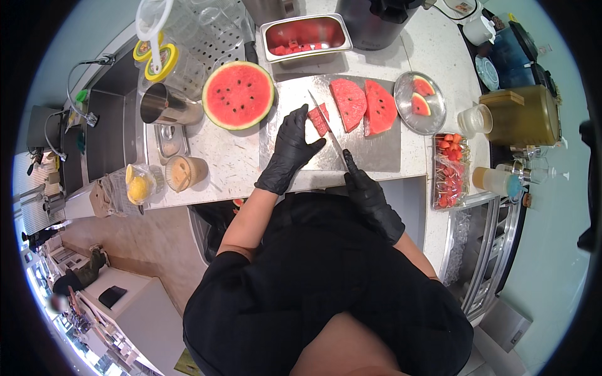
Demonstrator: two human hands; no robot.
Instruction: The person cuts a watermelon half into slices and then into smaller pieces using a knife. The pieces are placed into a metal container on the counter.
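Black gloves cover both my hands. My right hand (364,192) grips the handle of a kitchen knife (333,134), its blade lying across a small block of cut watermelon (319,120). Beside that block, at its left, is my left hand (297,138), thumb spread from the fingers; whether the fingertips touch the fruit is hard to tell. The block rests on a metal cutting board (378,157). Two rindless watermelon slabs, a left one (349,104) and a right one (380,108), lie farther right on the board. A halved watermelon (238,95) sits cut face up by the board's left edge.
Behind the board stands a steel pan (305,40) with watermelon cubes. A round metal plate (420,103) holds two rind-on wedges. Right of it is a tray of fruit skewers (450,171). Leftward are a steel cup (162,105), a drink cup (186,173) and a sink (106,122).
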